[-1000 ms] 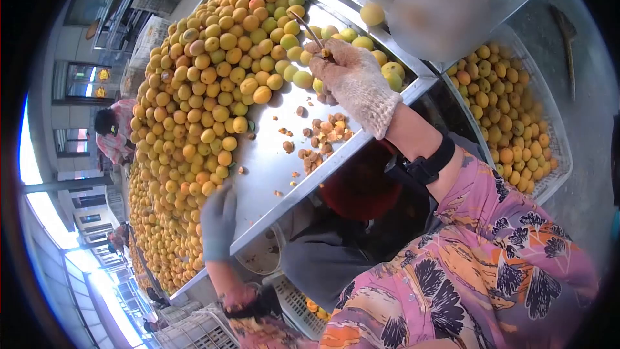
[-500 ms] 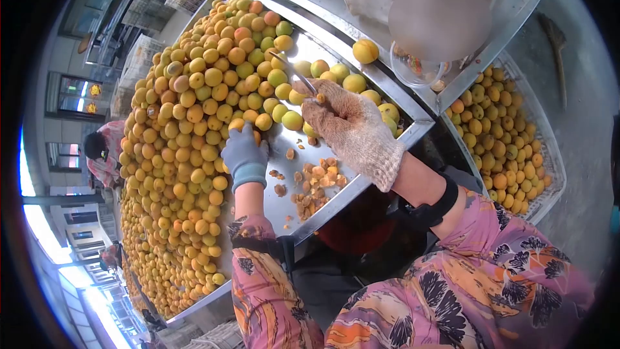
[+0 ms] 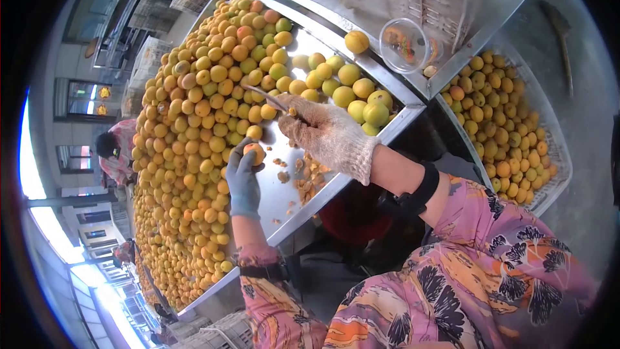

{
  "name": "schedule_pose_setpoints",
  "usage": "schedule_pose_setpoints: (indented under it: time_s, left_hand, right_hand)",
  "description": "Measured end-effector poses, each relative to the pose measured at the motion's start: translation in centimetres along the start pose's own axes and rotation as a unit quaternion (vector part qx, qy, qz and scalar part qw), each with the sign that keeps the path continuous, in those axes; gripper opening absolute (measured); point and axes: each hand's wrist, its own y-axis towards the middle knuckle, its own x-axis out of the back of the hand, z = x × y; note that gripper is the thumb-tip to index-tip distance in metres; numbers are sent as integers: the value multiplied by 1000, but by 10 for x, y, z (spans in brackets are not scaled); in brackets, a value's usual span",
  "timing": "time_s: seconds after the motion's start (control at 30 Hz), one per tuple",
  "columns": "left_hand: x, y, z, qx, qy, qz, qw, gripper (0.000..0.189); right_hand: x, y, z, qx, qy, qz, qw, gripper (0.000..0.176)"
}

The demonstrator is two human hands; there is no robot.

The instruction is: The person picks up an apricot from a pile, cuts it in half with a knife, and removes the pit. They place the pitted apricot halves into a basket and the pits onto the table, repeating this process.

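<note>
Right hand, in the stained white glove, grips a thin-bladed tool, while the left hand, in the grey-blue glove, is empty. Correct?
No, the left hand isn't empty: the head view shows it holding an orange apricot. The rest stands: the right hand, in its stained white glove, grips a thin-bladed tool, and the left glove is grey-blue.

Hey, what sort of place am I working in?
Probably a fruit-processing workshop: apricots heaped on a metal table, a plastic crate holding more, and another person beside the heap.
</note>
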Motion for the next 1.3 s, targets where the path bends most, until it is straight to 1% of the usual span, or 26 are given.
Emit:
schedule_pose_setpoints:
  time_s: [0.03, 0.07, 0.13, 0.17, 0.2, 0.27, 0.3, 0.37, 0.4, 0.43, 0.5, 0.53, 0.57, 0.6, 0.63, 0.7, 0.73, 0.8, 0.83, 0.97, 1.03, 1.07, 1.13, 1.27, 1.3]
  left_hand:
    - [1, -16, -5, -21, -151, 45, 987, 44]
    - [1, -30, -10, -43, -298, 90, 950, 48]
    - [-4, -58, -16, -56, -396, 91, 912, 51]
    - [-8, -71, -16, -68, -422, 78, 901, 52]
    - [-13, -85, -22, -65, -433, 51, 897, 52]
    - [-19, -97, -16, -52, -497, 24, 866, 49]
    - [-24, -99, -1, -113, -312, -40, 942, 45]
    - [-23, -102, 12, -71, -358, -33, 931, 38]
    - [-24, -101, 17, -53, -373, -21, 926, 33]
    - [-22, -101, 22, -51, -378, -22, 924, 33]
    - [-22, -101, 19, -32, -397, -23, 917, 21]
    - [-24, -100, 20, -30, -403, -23, 915, 21]
    - [-27, -100, 20, -55, -324, -71, 942, 22]
    - [-29, -100, 19, -79, -242, -120, 960, 30]
    - [-29, -102, 16, -75, -248, -123, 958, 30]
    - [-29, -111, -3, -72, -187, -119, 973, 43]
    - [-29, -110, -1, -67, -190, -123, 972, 43]
    - [-28, -108, 2, -103, -172, -154, 968, 40]
    - [-24, -110, 2, -77, -174, -143, 971, 39]
    - [-23, -111, 5, -76, -157, -146, 974, 39]
    - [-29, -109, 10, -163, -91, -203, 961, 38]
    - [-29, -109, 11, -162, -92, -201, 962, 38]
    - [-27, -108, 13, -219, -11, -208, 953, 38]
    - [-31, -112, 8, -214, -19, -216, 952, 36]
    - [-31, -112, 9, -220, 2, -219, 951, 36]
  right_hand:
    - [-5, -3, -1, 1, 3, 6, 1000, 39]
    - [-11, -8, -4, 5, -38, 16, 999, 41]
    - [-24, -16, -9, 17, -125, 35, 991, 44]
    - [-30, -18, -8, -22, -145, 69, 987, 56]
    - [-34, -25, -1, -25, -197, 88, 976, 61]
    - [-48, -32, -12, 9, -244, 86, 966, 66]
    - [-52, -37, -15, 9, -248, 92, 964, 66]
    - [-57, -45, -19, 31, -306, 86, 948, 67]
    - [-60, -48, -21, 29, -311, 88, 946, 67]
    - [-62, -50, -23, 34, -318, 86, 943, 68]
    - [-66, -50, -25, 39, -338, 91, 936, 67]
    - [-67, -50, -24, 36, -343, 92, 934, 67]
    - [-69, -49, -21, 13, -356, 100, 929, 66]
    - [-72, -49, -20, -10, -369, 109, 923, 65]
    - [-74, -48, -25, -13, -374, 113, 921, 65]
    - [-77, -47, -35, 28, -378, 76, 922, 63]
    - [-79, -47, -38, 24, -380, 82, 921, 63]
    - [-82, -45, -39, 38, -417, 68, 906, 64]
    - [-85, -45, -37, 33, -437, 69, 896, 67]
    - [-90, -42, -40, 9, -449, 69, 891, 67]
    - [-90, -46, -46, 98, -476, 41, 873, 63]
    - [-90, -47, -46, 96, -477, 39, 873, 63]
    - [-92, -48, -44, 39, -456, 49, 888, 63]
    - [-94, -49, -48, 29, -448, 47, 892, 62]
    - [-95, -49, -46, 7, -461, 56, 886, 61]
